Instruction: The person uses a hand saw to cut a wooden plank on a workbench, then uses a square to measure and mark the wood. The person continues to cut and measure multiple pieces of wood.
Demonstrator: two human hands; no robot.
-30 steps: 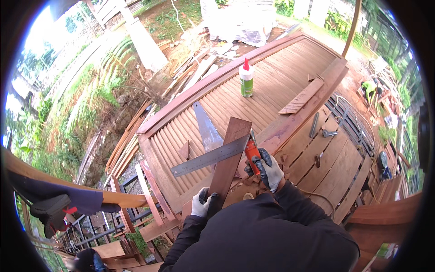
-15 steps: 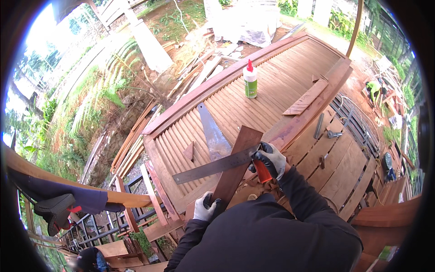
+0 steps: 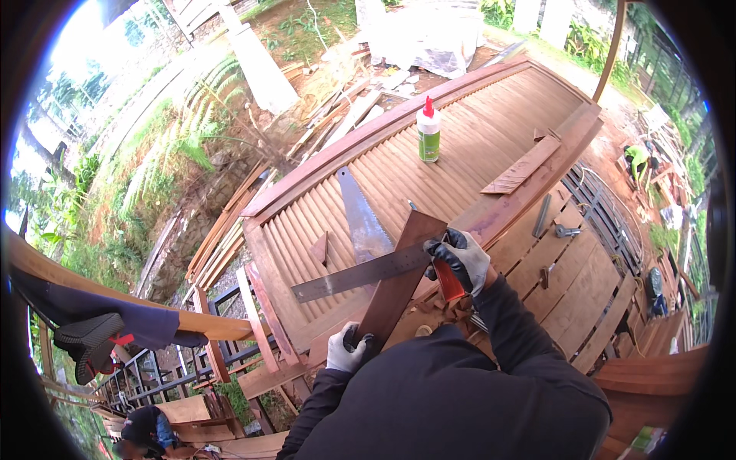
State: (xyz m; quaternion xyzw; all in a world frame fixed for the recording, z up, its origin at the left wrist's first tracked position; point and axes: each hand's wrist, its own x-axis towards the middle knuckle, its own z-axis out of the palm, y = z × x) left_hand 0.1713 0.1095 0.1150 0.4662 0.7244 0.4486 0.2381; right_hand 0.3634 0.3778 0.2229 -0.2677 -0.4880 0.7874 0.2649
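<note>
My left hand, in a grey and black work glove, is closed around the lower end of a dark brown board. The board slants up and away in front of my chest. A try square lies across it, its long metal blade reaching left over the board's edge. My gloved right hand grips the square near its red stock, fingers bent at the corner by the board's right edge. Beyond the blade, a handsaw rests on a slatted wooden panel; the board and square hide its near end.
On the panel stand or lie a white glue bottle with a red cap, a triangular offcut and a flat wood strip. A plank bench at right holds metal tools. Two people work farther off, at far right and lower left.
My right hand has shifted its fingers up toward the square's corner, baring more of the red stock. The left hand keeps its hold on the board. The view has tilted slightly.
</note>
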